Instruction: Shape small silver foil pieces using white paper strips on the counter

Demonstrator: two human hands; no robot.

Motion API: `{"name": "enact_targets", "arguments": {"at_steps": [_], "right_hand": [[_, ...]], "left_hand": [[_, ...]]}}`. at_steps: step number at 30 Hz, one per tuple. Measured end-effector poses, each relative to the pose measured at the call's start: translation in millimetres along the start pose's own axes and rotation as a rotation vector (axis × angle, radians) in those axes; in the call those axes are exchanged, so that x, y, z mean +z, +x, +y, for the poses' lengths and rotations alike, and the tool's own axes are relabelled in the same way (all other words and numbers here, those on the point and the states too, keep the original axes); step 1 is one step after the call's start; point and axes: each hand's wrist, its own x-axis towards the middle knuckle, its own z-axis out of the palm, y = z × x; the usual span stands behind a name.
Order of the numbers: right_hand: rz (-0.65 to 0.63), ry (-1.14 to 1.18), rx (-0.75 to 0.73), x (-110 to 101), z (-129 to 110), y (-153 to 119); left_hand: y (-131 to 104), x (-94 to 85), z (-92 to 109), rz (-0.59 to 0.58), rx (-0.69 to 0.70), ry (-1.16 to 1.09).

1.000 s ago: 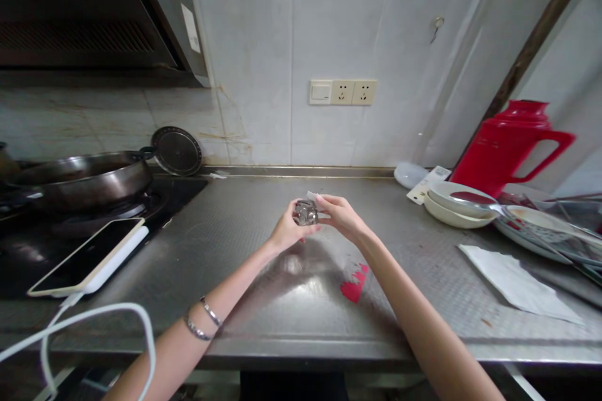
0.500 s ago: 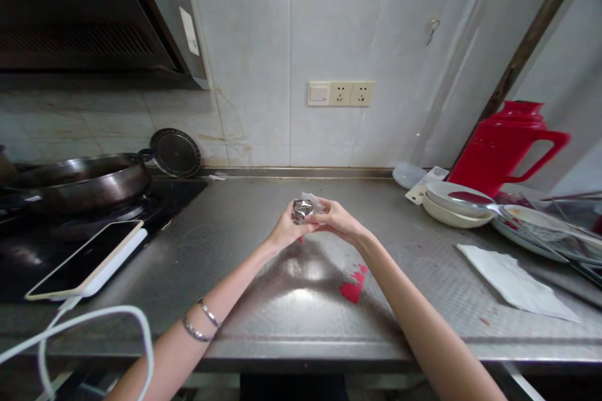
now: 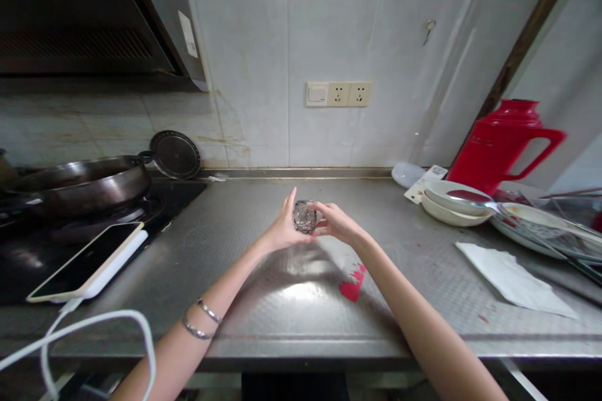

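A small clear, glassy object (image 3: pixel 305 217) is held between my two hands above the middle of the metal counter (image 3: pixel 244 213). My left hand (image 3: pixel 283 224) supports it from the left and below, its fingers pointing up and away. From the right, the fingers of my right hand (image 3: pixel 333 223) grip it, the thumb side toward me. Whether anything lies inside the object is too small to tell. Torn red pieces (image 3: pixel 352 287) lie on the counter in front of my right forearm.
At the left, a pan (image 3: pixel 89 183) sits on the black stove, with a phone (image 3: pixel 87 263) and white cable nearer me. At the right are a red thermos (image 3: pixel 498 147), stacked bowls (image 3: pixel 456 213), plates and a white tissue (image 3: pixel 517 279).
The whitish crumpled piece above the object no longer shows. My left fingers have straightened upward, and my right fingers have shifted around the object's right side. The view has moved slightly.
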Motion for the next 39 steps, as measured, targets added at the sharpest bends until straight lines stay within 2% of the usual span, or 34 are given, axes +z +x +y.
{"name": "enact_targets", "arguments": {"at_steps": [3, 6, 10, 13, 15, 18, 20, 22, 27, 33, 39], "right_hand": [[-0.023, -0.012, -0.005, 2, 1, 0], [-0.051, 0.013, -0.006, 2, 1, 0], [0.020, 0.062, 0.023, 2, 0, 2], [0.074, -0.104, -0.027, -1, 2, 6], [0.189, -0.325, -0.123, -5, 4, 9], [0.444, -0.676, -0.373, -14, 3, 11], [0.529, -0.763, -0.534, -16, 0, 10], [0.517, -0.717, -0.614, -15, -3, 7], [0.321, -0.643, -0.648, -1, -3, 1], [0.340, -0.579, -0.674, 4, 3, 0], [0.335, -0.515, -0.686, 3, 1, -2]], "left_hand": [[-1, 0.2, 0, -0.052, 0.045, 0.015], [0, 1.1, 1, -0.011, 0.036, 0.029], [1, 2.4, 2, 0.060, 0.032, -0.001], [2, 4.2, 4, 0.062, 0.023, -0.115], [2, 5.7, 5, 0.071, 0.024, -0.164], [1, 7.9, 6, 0.087, 0.023, -0.154], [0, 9.6, 6, 0.090, 0.003, -0.140], [-1, 11.5, 5, 0.084, -0.024, -0.149], [-2, 15.3, 2, 0.071, -0.057, -0.203], [-1, 15.5, 8, 0.096, -0.054, -0.297], [2, 15.5, 7, 0.171, -0.102, -0.338]]}}
